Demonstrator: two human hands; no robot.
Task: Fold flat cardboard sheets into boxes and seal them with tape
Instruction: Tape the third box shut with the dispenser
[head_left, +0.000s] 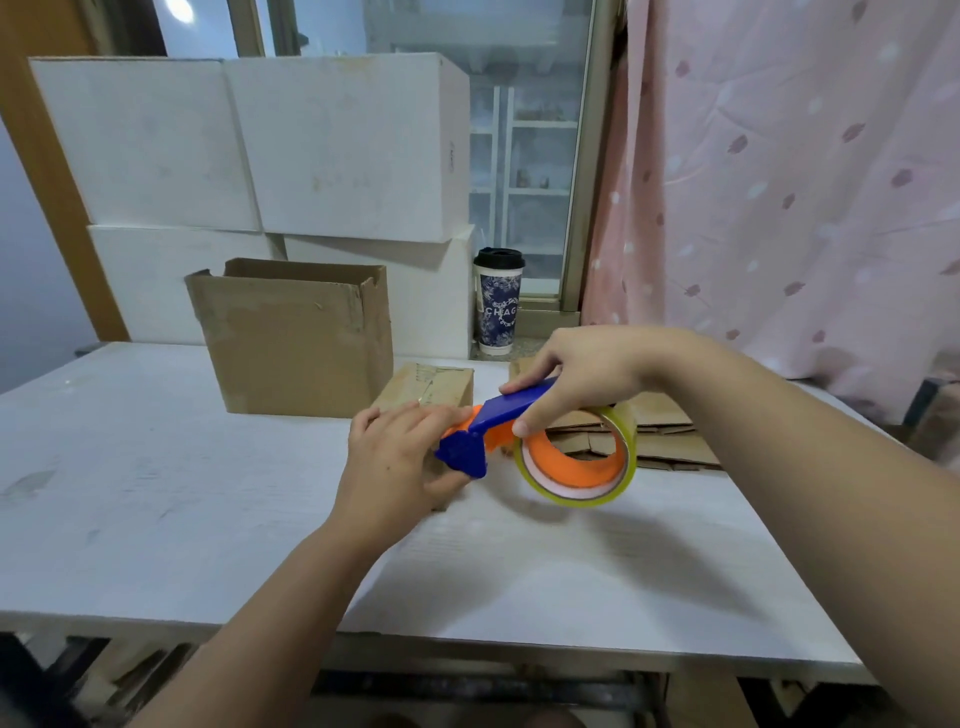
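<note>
On the white desk (156, 467), the left hand (395, 457) grasps the near end of a small box (434, 387), with the fingers over the top and the thumb on the near side. Just to its right, the right hand (582, 374) is closed around the blue handle of the tape dispenser (506, 409). The head of the dispenser meets the box right beside the left fingers, and the tape roll (576, 460) hangs under the right hand.

I think the main danger is the cutting edge of the head, which is so near the left fingers that a quick pull could catch them. The light box may also slide or turn, and then the tape would lie crooked.

Beyond the right hand lie flat cardboard sheets (670, 431), and beyond the left hand stands an open box (296, 338). Further away, a cup (497, 306) shows the letters "CHAG", and the rest is hidden. The marks on the small box cannot be read.
</note>
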